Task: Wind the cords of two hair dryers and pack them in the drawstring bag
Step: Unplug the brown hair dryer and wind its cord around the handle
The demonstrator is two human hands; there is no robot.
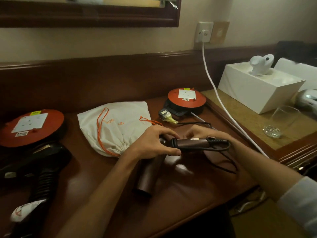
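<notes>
The brown hair dryer (171, 152) lies at the middle of the tabletop (197, 186), its handle folded level and its barrel pointing toward the person; the left hand (154, 143) curls round the joint where handle meets barrel, thumb under and fingers over; the right hand (200, 133), just behind the handle, seems to pinch something there, though what its fingertips hold cannot be told; the black cord (221, 148) loops off the handle's end and trails loose beyond it. This looks like the winding of the first dryer's cord, barely begun; the next move would call for the right hand to gather the slack and lay turns round the handle while the left steadies the body. Just left of the dryer lies the white drawstring bag (116, 127), its mouth drawn closed, so it will need opening; further left sits the black hair dryer (46, 162), cord unwound; a red cord reel (187, 98) stands behind the brown dryer.
</notes>
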